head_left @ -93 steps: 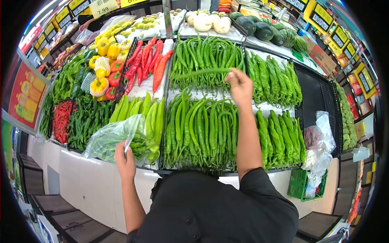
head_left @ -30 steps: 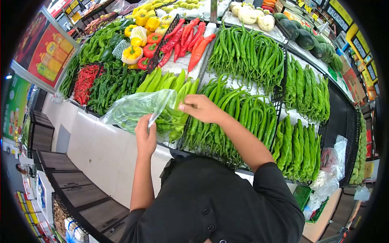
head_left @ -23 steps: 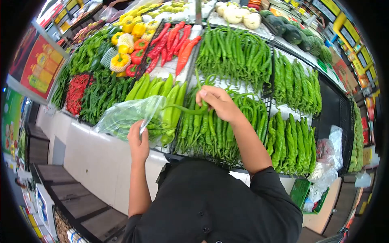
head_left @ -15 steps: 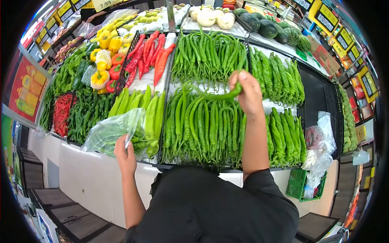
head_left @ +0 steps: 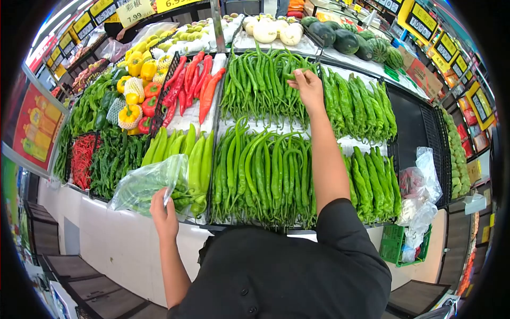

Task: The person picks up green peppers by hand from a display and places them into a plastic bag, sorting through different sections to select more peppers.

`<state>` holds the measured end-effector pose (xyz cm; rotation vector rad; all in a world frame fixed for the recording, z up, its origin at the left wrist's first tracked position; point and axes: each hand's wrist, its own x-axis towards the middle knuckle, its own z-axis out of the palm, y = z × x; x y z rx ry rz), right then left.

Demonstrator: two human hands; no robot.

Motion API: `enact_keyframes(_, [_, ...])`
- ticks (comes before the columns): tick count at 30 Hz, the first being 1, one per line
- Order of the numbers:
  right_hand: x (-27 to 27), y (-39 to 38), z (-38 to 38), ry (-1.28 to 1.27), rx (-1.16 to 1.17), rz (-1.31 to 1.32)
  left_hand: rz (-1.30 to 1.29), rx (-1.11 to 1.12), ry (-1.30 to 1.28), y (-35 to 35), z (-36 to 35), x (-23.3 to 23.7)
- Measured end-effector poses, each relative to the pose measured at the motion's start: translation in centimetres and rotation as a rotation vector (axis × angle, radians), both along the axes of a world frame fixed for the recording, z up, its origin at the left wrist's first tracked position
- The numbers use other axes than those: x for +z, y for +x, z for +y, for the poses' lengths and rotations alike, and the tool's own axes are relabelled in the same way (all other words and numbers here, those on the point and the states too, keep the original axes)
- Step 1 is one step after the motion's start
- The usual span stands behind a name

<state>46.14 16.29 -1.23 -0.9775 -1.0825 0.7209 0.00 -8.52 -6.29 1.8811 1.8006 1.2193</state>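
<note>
My left hand (head_left: pixel 163 215) is closed on the edge of a clear plastic bag (head_left: pixel 141 181), with green peppers showing through it. The bag overlaps the front of the pale green peppers (head_left: pixel 197 159). My right hand (head_left: pixel 308 91) reaches over the upper heap of long green chili peppers (head_left: pixel 260 80), near its right side. Its thumb and fingers are pinched together on a green chili pepper (head_left: pixel 290 77), most of which blends into the heap. A second heap of long green chili peppers (head_left: pixel 260 175) lies below my right forearm.
Red long peppers (head_left: pixel 212 90) and yellow bell peppers (head_left: pixel 129 114) lie left in black crates. Wrinkled green peppers (head_left: pixel 364 106) are on the right. Watermelons (head_left: pixel 345 41) and white melons (head_left: pixel 264 32) sit at the back. A green basket (head_left: pixel 393 244) with plastic bags stands lower right.
My right hand has moved up and slightly left, carrying the long green chili pepper from above the gap between heaps to the upper heap. My left hand still holds the bag.
</note>
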Motion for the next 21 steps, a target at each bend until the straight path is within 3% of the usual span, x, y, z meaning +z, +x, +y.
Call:
enact_keyframes(5, [-1.2, -0.8, 3.4, -0.033, -0.108, 0.049, -0.013, -0.001, -0.007, -0.1, 0.0, 0.0])
enact_keyframes(11, [-1.9, -3.6, 0.5, 0.014, -0.147, 0.16, 0.024, -0.006, 0.026, 0.1, 0.2, 0.2])
enact_keyframes(21, [-1.6, -3.4, -1.2, -0.026, -0.186, 0.07, 0.038, -0.008, 0.009, -0.1, 0.1, 0.2])
